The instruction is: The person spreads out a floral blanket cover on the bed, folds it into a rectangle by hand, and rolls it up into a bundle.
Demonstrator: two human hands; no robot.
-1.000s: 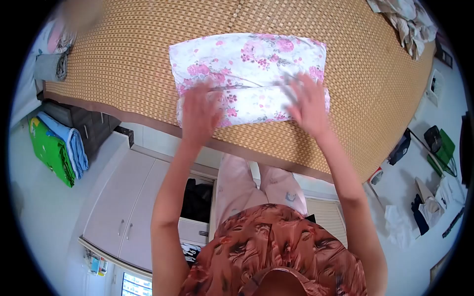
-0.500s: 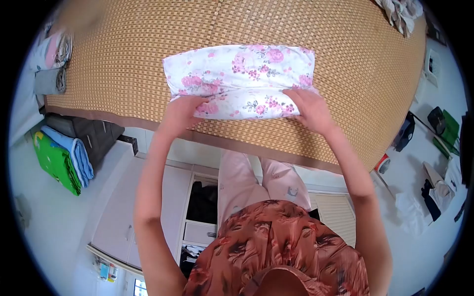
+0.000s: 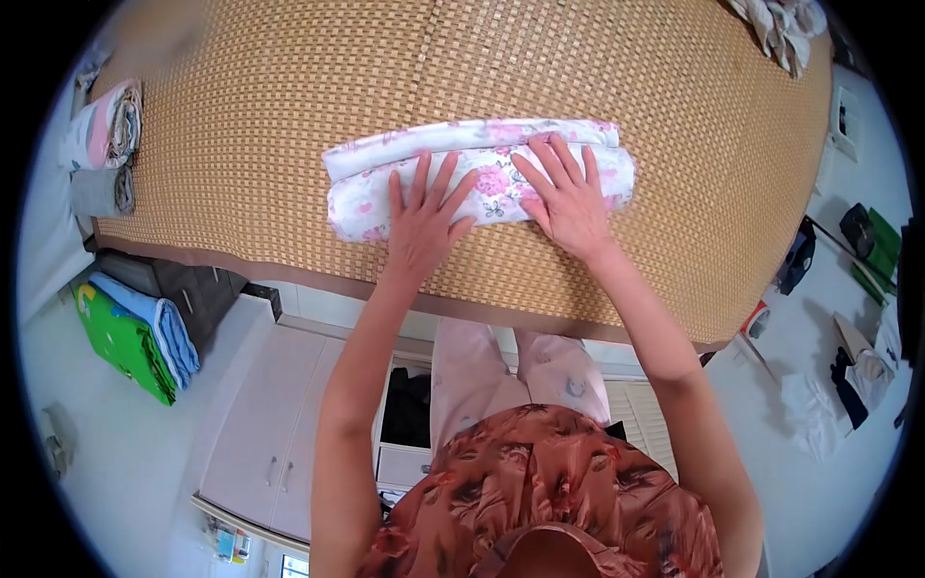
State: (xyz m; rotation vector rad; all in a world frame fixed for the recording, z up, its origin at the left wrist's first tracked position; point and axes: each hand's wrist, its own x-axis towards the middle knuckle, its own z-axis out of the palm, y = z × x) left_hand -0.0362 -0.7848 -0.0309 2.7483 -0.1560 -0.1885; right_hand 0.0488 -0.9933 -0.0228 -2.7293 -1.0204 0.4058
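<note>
A white cloth with pink flowers [image 3: 493,180] lies on the woven mat, mostly rolled into a long bundle, with a narrow flap along its far side. My left hand [image 3: 424,214] rests on the left half of the roll, fingers spread and pointing away from me. On the right half lies my right hand [image 3: 570,200], palm down, its fingers apart and reaching to the flap. Both palms press on top of the fabric. What the cloth is, a pillowcase or another folded piece, I cannot make out.
The woven mat [image 3: 289,87] ends in a brown border near my legs. Rolled cloths [image 3: 104,191] sit at its left edge, and crumpled fabric [image 3: 785,34] at the far right. Folded green and blue bedding [image 3: 135,332] stands low on the left. Cabinets [image 3: 255,424] are below.
The floral cloth has been rolled away from me, so its flat far part is now a narrow strip. My hands moved from gripping its near edge to lying spread on top.
</note>
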